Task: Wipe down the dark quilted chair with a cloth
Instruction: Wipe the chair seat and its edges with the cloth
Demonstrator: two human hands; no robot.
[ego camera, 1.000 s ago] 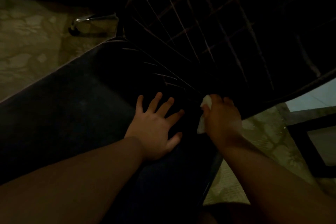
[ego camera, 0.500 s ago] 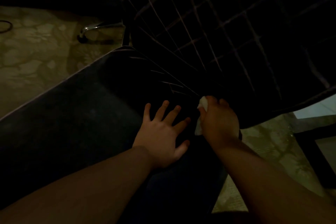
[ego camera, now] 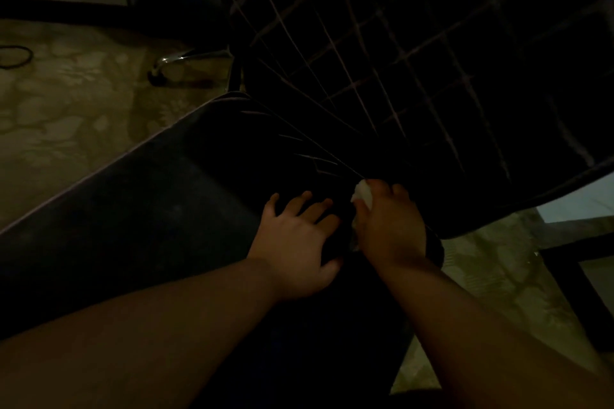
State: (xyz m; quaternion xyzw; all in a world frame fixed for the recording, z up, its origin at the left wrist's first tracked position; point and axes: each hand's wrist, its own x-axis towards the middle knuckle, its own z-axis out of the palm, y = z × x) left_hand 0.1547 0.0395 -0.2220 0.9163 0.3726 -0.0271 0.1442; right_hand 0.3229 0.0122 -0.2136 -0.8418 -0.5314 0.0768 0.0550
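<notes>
Cloth (ego camera: 362, 193), small, pale and surely soft and light, is bunched under the curled fingers of the right hand (ego camera: 390, 222) at the crease of the dark quilted chair (ego camera: 415, 83), while the left hand (ego camera: 295, 242) rests flat with spread fingers on the seat just beside, and the padding will probably give under pressure.

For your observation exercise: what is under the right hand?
A white cloth shows under the right hand, sticking out at the fingertips and by the thumb side, against the dark chair. The hand covers the rest of the cloth and the seat beneath it.
</notes>
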